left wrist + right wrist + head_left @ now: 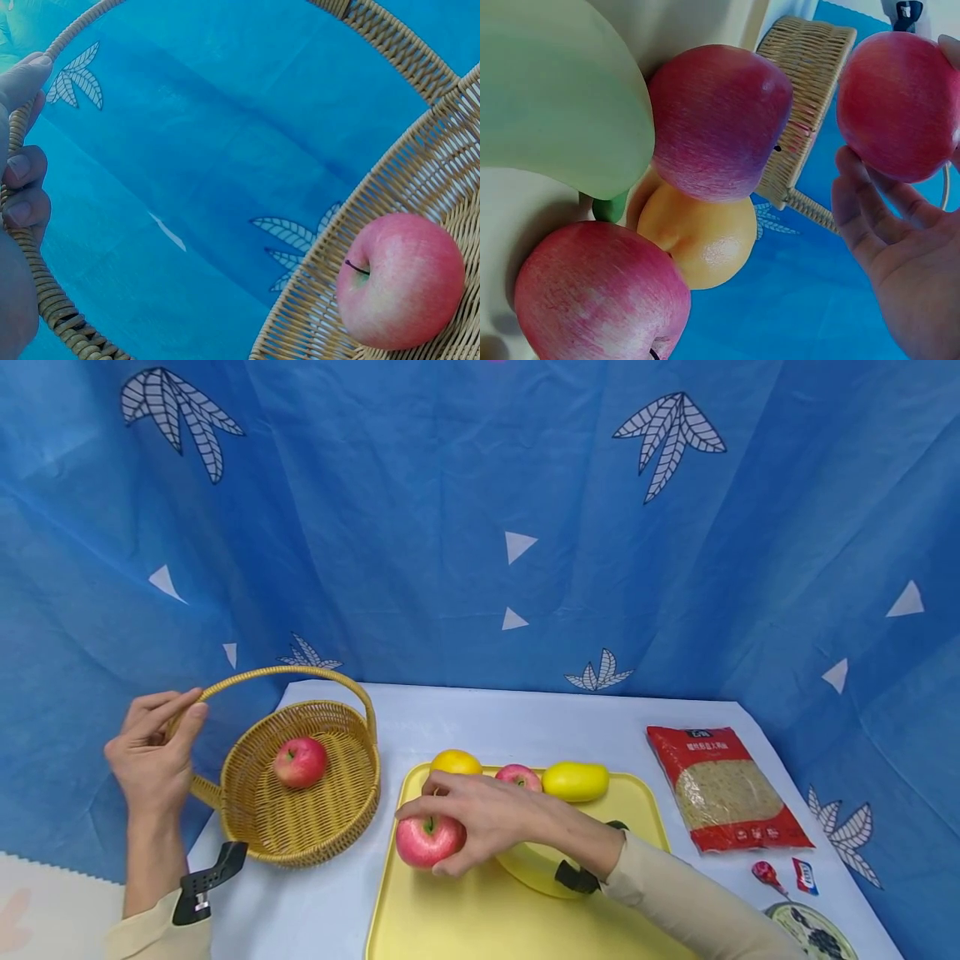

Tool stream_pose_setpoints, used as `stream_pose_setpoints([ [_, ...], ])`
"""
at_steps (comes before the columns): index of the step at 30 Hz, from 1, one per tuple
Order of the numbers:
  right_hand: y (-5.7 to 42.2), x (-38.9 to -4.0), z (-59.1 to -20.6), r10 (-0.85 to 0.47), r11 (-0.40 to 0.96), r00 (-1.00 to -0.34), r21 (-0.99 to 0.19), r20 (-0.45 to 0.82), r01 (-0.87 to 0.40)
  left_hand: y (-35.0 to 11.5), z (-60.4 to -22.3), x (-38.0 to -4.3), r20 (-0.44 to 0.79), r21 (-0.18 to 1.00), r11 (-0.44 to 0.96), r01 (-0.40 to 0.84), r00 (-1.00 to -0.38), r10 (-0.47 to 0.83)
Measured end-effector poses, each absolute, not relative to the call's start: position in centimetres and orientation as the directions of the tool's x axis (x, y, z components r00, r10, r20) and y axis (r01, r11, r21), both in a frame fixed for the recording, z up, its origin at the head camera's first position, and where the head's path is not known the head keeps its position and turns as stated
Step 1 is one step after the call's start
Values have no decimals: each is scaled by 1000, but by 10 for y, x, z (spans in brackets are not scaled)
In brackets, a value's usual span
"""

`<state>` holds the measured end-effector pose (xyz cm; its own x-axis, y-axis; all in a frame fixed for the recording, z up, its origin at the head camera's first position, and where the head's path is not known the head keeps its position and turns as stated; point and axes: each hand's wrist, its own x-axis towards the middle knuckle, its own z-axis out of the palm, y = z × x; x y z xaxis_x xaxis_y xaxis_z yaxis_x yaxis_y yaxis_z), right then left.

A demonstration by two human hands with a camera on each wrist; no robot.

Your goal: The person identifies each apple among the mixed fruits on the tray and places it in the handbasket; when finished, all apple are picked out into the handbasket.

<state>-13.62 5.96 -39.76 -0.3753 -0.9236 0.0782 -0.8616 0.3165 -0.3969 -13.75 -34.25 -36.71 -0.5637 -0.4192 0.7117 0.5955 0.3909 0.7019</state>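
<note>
My left hand [153,752] grips the arched handle [281,671] of a round wicker basket [251,760], which stands at the left of the table. One red apple [401,281] lies inside the basket. Over the left part of a yellow tray [420,927], my right hand [487,814] holds another red apple [427,842] between thumb and fingers. Behind that hand are an orange [456,762], a partly hidden apple [519,775] and a yellow oblong fruit [575,781]. A curved yellow fruit [536,870] lies partly under the right forearm. The right wrist view shows two apples, one [720,120] beside the orange.
At the right of the white table [420,718] lies a red food packet [731,789]. Near it are a wrapped lollipop [767,874], a small red and blue packet [805,876] and a round container [810,931]. Blue patterned cloth [442,527] hangs behind.
</note>
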Motion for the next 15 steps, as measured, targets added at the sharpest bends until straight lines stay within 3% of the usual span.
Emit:
stream_pose_setpoints([
  [15, 56, -138, -394, -910, 352, -410, -415, 58, -839, -344, -368, -138, 721, 692, 391, 606, -556, -414],
])
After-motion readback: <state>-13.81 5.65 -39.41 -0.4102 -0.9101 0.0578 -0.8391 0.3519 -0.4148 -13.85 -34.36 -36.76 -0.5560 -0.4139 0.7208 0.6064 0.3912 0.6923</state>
